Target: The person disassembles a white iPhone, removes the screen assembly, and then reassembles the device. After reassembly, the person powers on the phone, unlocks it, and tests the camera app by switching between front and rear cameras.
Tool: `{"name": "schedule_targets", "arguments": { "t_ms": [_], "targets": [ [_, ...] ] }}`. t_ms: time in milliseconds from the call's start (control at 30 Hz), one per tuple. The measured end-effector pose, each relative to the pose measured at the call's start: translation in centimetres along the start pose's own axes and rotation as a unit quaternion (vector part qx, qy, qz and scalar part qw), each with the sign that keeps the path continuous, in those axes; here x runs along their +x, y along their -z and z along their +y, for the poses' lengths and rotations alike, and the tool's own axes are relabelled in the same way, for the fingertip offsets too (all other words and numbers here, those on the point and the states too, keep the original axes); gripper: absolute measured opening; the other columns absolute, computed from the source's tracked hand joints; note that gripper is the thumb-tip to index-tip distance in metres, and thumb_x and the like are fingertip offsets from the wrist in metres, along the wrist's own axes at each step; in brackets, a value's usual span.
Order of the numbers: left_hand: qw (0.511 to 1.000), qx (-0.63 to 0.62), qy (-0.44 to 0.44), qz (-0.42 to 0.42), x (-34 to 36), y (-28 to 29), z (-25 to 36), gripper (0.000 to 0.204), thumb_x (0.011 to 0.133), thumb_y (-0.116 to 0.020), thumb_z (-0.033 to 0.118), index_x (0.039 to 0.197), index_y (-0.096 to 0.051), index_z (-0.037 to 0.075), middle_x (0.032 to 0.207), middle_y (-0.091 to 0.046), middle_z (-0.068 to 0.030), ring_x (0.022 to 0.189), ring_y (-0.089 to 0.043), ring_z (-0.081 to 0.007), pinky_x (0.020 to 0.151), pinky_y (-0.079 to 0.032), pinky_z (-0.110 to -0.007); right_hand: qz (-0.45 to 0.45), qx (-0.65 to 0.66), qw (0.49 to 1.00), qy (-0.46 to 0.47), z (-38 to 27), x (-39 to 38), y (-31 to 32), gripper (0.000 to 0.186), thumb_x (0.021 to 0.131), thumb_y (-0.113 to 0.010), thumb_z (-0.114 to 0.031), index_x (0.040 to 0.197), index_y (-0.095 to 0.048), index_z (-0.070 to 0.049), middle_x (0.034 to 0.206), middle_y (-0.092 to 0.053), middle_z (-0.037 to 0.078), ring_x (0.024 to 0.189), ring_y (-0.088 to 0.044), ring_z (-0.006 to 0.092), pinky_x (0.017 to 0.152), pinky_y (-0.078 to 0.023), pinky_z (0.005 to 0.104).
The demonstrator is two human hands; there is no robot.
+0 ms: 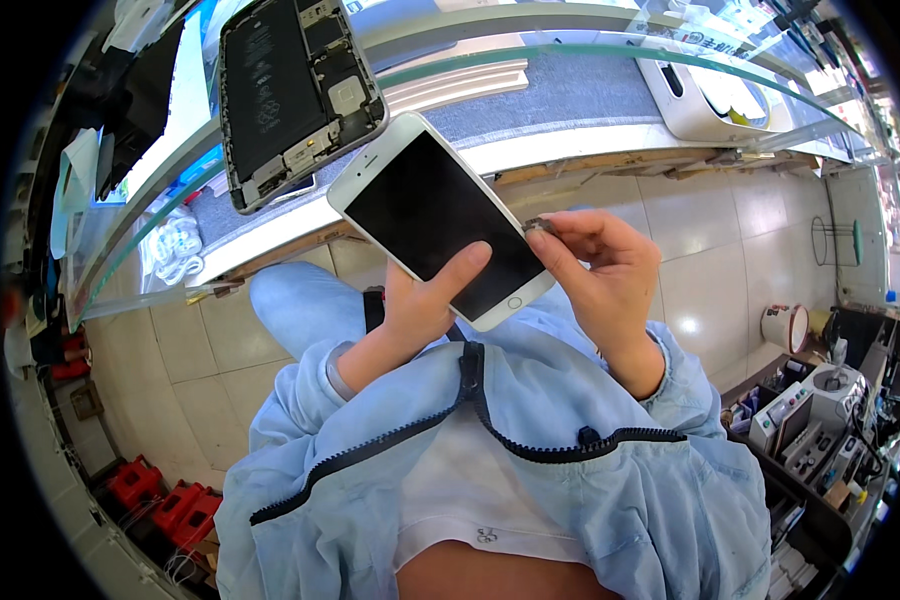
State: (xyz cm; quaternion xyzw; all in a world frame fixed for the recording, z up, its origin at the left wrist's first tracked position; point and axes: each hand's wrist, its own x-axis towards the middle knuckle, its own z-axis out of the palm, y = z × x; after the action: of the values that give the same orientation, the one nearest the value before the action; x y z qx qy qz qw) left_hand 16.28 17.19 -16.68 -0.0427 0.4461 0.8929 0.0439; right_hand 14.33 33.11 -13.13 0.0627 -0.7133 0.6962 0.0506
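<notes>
My left hand (420,305) is wrapped round a white smartphone (420,195), its thumb lying on the dark screen near the home button. The phone is tilted, with its top toward the upper left. At the phone's right edge, my right hand (605,270) pinches a small dark grey piece (540,226) between thumb and fingers; its kind is too small to make out. Up and to the left, an opened phone body (280,95) lies on the glass counter, its black battery and metal inner parts showing.
A glass display counter (450,60) curves across the far side, with a white box-like container (705,100) inside at right. White cables (175,245) lie coiled at left. Repair equipment (805,420) crowds a bench at lower right, near a white bucket (785,327). Red items (175,500) stand at lower left.
</notes>
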Motion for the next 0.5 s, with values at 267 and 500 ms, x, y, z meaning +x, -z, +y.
{"name": "schedule_targets", "arguments": {
  "t_ms": [267,500],
  "targets": [
    [0.995,0.074,-0.065,0.006,-0.7,-1.5,0.2,0.039,0.078,-0.064,0.003,0.114,-0.048,-0.001,0.103,-0.058,-0.0080,0.094,-0.056,-0.0151,0.081,-0.046,-0.026,0.029,-0.080,0.989,0.122,0.5,0.6,-0.6,0.013,0.071,-0.070,0.001,0.083,-0.065,0.001,0.068,-0.065,0.008,0.062,-0.063,0.0118,0.056,-0.048,0.0202],
    [0.996,0.067,-0.055,-0.007,-0.5,-1.4,0.4,0.038,0.079,-0.065,0.006,0.113,-0.049,-0.001,0.103,-0.058,-0.0063,0.094,-0.056,-0.0139,0.081,-0.046,-0.025,-0.056,0.292,0.932,-0.210,1.3,1.3,0.6,0.013,0.075,-0.066,0.000,0.087,-0.063,0.000,0.077,-0.066,0.009,0.064,-0.063,0.0130,0.057,-0.049,0.0208]
  ]
}}
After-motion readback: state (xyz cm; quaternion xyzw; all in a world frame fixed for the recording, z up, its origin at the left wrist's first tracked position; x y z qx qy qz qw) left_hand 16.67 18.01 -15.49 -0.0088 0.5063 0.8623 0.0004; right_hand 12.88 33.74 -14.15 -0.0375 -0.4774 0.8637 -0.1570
